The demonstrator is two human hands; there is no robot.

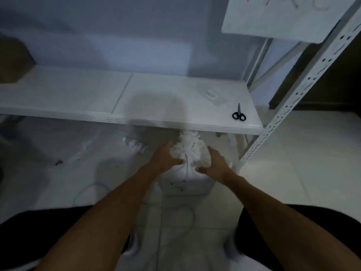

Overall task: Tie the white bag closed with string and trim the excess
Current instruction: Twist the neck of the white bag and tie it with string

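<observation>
The white bag [186, 180] stands on the tiled floor below the shelf edge, its mouth gathered into a frilly bunch [190, 142]. My left hand [166, 158] grips the left side of the gathered neck. My right hand [214, 163] holds the right side of the neck. A thin white string [187, 163] hangs down the neck between my hands; the frame is blurred and I cannot tell whether it is knotted. Black-handled scissors [239, 114] lie on the white shelf [78, 98] to the upper right, apart from both hands.
A perforated white rack post [304, 89] slants down at the right. A small clear packet [214, 95] lies on the shelf behind the scissors. A brown cardboard box [13, 59] sits at the shelf's left end. Scraps and loose string [91, 189] lie on the floor to the left.
</observation>
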